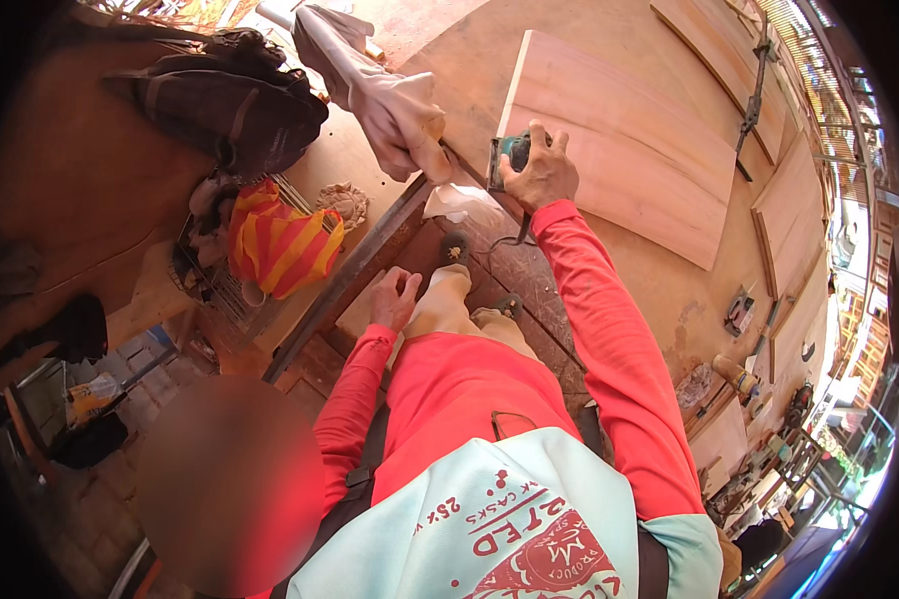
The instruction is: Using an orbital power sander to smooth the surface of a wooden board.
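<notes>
My right hand [543, 175] is closed over a teal power sander [514, 152]. The sander rests at the left edge of a wide, pale wooden panel [629, 150], and a dark cord hangs below it. The panel lies flat on a large brown work surface. My left hand [395, 299] hangs low beside my leg, its fingers loosely bent and slightly apart, with nothing visible in them. A crumpled white cloth or sheet [464, 205] lies at the near edge of the work surface, between my two hands.
Grey cloth [385, 110] drapes over the corner left of the sander. A dark backpack [230, 110] and a red-and-yellow striped bag [275, 240] sit farther left. More boards [794, 215] lie at right, near a small tool [739, 311] and a jar [734, 374].
</notes>
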The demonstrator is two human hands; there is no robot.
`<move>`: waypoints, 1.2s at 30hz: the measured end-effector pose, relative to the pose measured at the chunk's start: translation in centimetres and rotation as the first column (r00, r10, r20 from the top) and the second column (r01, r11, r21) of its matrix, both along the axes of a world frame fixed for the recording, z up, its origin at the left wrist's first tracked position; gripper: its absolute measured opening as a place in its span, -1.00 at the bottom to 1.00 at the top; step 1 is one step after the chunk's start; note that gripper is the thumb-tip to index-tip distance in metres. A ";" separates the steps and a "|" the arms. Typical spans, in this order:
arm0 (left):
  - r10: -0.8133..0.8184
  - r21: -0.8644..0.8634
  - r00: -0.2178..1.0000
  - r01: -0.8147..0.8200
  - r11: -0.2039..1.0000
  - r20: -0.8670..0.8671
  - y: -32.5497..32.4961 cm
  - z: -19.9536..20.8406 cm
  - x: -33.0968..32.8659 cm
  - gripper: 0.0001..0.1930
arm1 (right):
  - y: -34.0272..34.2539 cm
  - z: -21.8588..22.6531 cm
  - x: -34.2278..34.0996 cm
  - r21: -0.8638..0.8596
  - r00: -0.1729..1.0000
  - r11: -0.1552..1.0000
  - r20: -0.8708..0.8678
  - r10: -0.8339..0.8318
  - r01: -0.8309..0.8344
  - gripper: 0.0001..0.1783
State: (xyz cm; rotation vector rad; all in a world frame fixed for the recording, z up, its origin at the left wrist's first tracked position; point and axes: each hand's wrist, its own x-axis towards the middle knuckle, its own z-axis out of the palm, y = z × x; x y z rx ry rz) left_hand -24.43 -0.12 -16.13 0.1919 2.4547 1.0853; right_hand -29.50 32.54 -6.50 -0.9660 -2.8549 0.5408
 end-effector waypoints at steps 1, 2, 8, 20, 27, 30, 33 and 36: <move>0.008 0.008 0.999 -0.008 1.000 0.038 0.3 0.3 -0.1 -0.71 | -0.2 0.1 -0.5 0.016 1.000 1.000 0.002 -0.001 0.001 -0.31; 0.013 0.017 0.997 -0.015 1.000 0.077 0.6 0.4 -0.2 -0.71 | -0.5 0.1 -0.8 0.020 1.000 1.000 0.005 -0.002 0.002 -0.31; 0.069 0.029 0.996 -0.070 0.997 0.049 0.5 -0.3 -3.8 -0.73 | 0.0 0.2 0.1 0.030 0.998 0.999 0.052 -0.045 0.044 -0.30; 0.230 0.123 0.973 -0.232 0.965 0.031 0.7 0.2 -1.9 -0.80 | 4.0 -0.5 2.9 0.023 0.999 0.999 0.027 -0.039 0.038 -0.30; 0.322 0.200 0.922 -0.364 0.910 0.215 0.6 1.6 1.9 -0.79 | 1.4 -0.1 1.6 0.013 1.000 1.000 0.027 0.012 -0.013 -0.34; 0.266 0.220 0.948 -0.300 0.928 0.173 0.7 2.5 0.8 -0.80 | 0.5 0.1 1.2 0.005 0.999 0.999 0.023 -0.035 0.035 -0.34; 0.232 0.246 0.958 -0.269 0.931 0.170 -0.9 3.0 -0.7 -0.81 | 0.0 0.2 1.1 0.021 0.997 0.998 0.037 -0.062 0.061 -0.34; 0.240 0.257 0.960 -0.271 0.928 0.146 -3.3 2.1 -2.1 -0.82 | -0.7 0.0 0.9 0.045 0.994 0.993 0.015 -0.108 0.107 -0.33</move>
